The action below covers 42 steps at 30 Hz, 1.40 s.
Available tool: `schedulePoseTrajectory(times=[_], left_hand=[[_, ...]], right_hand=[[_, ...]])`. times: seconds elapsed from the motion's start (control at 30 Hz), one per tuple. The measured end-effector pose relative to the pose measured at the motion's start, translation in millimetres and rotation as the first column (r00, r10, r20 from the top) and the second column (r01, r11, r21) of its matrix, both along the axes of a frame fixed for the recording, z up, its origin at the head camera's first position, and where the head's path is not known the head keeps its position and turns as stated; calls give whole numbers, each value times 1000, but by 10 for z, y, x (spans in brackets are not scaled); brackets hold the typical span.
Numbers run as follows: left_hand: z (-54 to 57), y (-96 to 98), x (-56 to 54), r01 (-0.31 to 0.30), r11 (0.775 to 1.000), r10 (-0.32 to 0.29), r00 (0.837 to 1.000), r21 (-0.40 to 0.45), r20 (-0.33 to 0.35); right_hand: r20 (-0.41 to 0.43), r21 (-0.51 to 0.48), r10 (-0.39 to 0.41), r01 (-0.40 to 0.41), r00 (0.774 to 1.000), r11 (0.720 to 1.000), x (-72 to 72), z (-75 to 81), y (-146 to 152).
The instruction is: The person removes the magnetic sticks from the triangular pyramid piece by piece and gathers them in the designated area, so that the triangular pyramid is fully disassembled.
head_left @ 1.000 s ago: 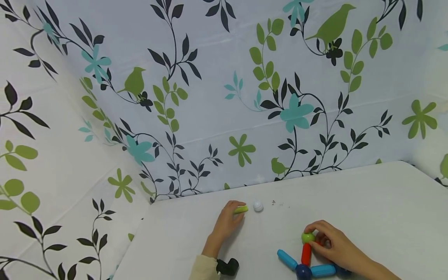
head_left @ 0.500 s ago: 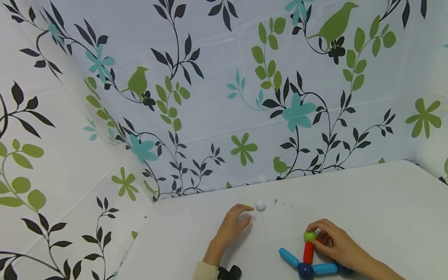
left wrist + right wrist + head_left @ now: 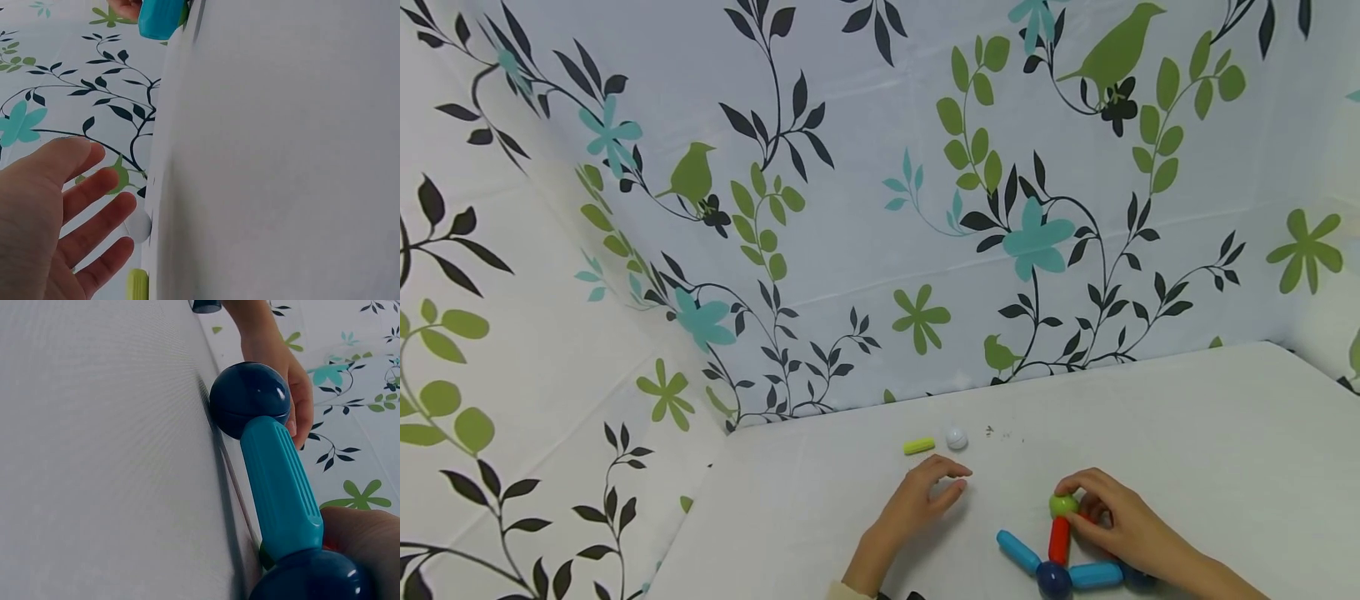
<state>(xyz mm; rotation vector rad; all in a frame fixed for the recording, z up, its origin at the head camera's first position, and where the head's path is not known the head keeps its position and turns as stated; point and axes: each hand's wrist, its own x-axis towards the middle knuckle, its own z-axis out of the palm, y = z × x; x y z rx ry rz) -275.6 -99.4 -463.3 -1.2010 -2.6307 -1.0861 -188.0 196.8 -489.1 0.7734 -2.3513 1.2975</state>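
Observation:
My left hand [image 3: 921,498] hovers over the table with thumb and fingers apart and nothing between them. Just beyond it lie a yellow-green rod [image 3: 918,446] and a white ball [image 3: 957,438]. At the right, my right hand [image 3: 1116,521] pinches a light green ball [image 3: 1063,506] at the end of a red rod [image 3: 1058,540]. That rod meets a dark blue ball [image 3: 1053,578], from which two light blue rods [image 3: 1018,551] spread. A second dark blue ball [image 3: 1138,577] is partly hidden under my right hand. The right wrist view shows a ribbed blue rod [image 3: 281,487] between two dark blue balls.
The white table [image 3: 1225,433] ends at a patterned cloth backdrop [image 3: 850,208] behind and at the left. Small dark specks [image 3: 990,432] mark the tabletop right of the white ball. A dark object [image 3: 206,305] shows at the left wrist.
My left hand has let go of the yellow-green rod and moved right and nearer, leaving it beside the white ball. The right hand keeps its pinch on the green ball.

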Motion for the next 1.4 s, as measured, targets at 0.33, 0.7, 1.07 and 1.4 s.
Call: schedulePoseTrajectory(times=[0.33,0.7,1.07,1.4], left_hand=[[6,99,151,129,992,-127,989,-12,78],[14,201,253,322,947,-312,923,-8,223],[29,359,293,430,895,-420,902,-121,101],[51,458,313,476,863,-451,876,-169,170]], right_hand=[[-9,-2,11,-11,1000,1000,-9,-3,9],[8,-6,0,0,1000,1000,9,18,3],[-51,-12,19,-20,999,1000,-17,-33,16],[-36,-16,19,-19,999,1000,-4,-17,25]])
